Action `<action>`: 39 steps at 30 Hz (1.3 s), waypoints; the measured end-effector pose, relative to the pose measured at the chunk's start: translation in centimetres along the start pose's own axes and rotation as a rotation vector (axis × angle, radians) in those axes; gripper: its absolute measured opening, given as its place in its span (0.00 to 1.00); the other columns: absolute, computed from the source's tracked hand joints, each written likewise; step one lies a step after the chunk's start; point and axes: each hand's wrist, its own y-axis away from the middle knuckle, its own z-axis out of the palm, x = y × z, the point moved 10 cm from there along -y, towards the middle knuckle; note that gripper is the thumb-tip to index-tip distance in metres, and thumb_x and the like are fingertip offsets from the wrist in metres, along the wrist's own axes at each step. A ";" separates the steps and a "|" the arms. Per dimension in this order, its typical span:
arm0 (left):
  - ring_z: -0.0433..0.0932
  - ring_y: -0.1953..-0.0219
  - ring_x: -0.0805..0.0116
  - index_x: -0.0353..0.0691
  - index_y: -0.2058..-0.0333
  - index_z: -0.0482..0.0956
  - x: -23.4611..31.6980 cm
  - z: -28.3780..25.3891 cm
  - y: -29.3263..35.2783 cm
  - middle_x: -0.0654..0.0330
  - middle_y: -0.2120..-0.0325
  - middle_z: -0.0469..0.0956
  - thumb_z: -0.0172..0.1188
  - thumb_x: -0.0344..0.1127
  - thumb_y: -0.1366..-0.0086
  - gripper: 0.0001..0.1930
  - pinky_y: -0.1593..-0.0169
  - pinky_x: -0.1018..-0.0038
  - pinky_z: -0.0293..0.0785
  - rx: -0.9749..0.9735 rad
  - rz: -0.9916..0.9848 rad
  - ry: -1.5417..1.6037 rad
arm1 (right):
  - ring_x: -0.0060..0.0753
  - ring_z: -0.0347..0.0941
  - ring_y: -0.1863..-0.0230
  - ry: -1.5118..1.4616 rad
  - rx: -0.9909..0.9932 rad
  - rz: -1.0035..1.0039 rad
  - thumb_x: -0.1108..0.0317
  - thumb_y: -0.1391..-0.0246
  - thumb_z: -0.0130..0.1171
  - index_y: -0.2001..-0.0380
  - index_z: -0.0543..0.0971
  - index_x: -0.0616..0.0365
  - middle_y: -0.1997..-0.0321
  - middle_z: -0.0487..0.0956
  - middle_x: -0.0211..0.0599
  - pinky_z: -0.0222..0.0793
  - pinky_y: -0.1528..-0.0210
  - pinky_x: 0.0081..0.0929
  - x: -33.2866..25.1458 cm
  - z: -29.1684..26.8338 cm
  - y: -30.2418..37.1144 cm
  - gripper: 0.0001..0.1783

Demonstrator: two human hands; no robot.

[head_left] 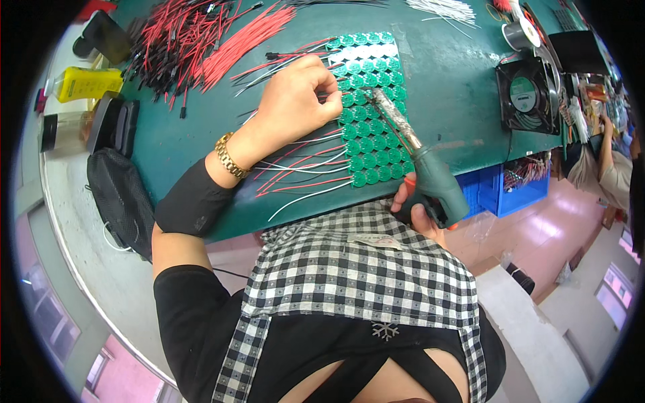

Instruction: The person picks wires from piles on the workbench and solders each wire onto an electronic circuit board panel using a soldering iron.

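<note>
A panel of small round green circuit boards (379, 143) lies on the table. My left hand (299, 97) is pinched at its left edge, thumb against fingers; what they grip is hidden. Red, black and white wires (306, 161) run leftward from the boards, some passing under that hand. In my right hand (424, 221) is a green soldering gun (437, 178), held by its grip below the panel's right corner. Its long, stained metal barrel slants up and left over the boards, the tip close to my left fingertips. Whether the tip touches a board I cannot tell.
Bundles of red and black wires (245, 47) lie at the far left, white wires (443, 10) at the back. On the right stand a solder spool (521, 35) and a fan (527, 95). A yellow bottle (87, 84) and black bag (119, 195) are left; another person (615, 164) is at right.
</note>
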 end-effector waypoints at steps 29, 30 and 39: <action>0.73 0.76 0.72 0.37 0.78 0.78 -1.2 0.7 0.8 0.62 0.78 0.72 0.62 0.30 0.53 0.04 0.70 0.76 0.72 -0.120 -0.104 0.009 | 0.24 0.69 0.72 0.109 -0.067 0.031 0.62 0.46 0.57 0.58 0.71 0.61 0.73 0.73 0.32 0.64 0.68 0.24 0.8 1.1 0.3 0.17; 0.74 0.76 0.71 0.36 0.78 0.78 -1.2 0.7 0.9 0.62 0.79 0.72 0.62 0.30 0.53 0.04 0.70 0.76 0.72 -0.113 -0.099 0.000 | 0.24 0.69 0.72 0.114 -0.057 0.038 0.61 0.47 0.57 0.60 0.72 0.61 0.73 0.73 0.32 0.64 0.68 0.23 0.5 1.3 0.2 0.16; 0.74 0.77 0.69 0.36 0.80 0.77 -1.1 0.4 1.0 0.60 0.80 0.72 0.62 0.30 0.53 0.05 0.71 0.75 0.71 -0.105 -0.090 -0.051 | 0.24 0.68 0.73 0.192 -0.086 0.020 0.59 0.48 0.58 0.63 0.72 0.61 0.73 0.73 0.33 0.65 0.69 0.24 0.5 2.0 0.2 0.17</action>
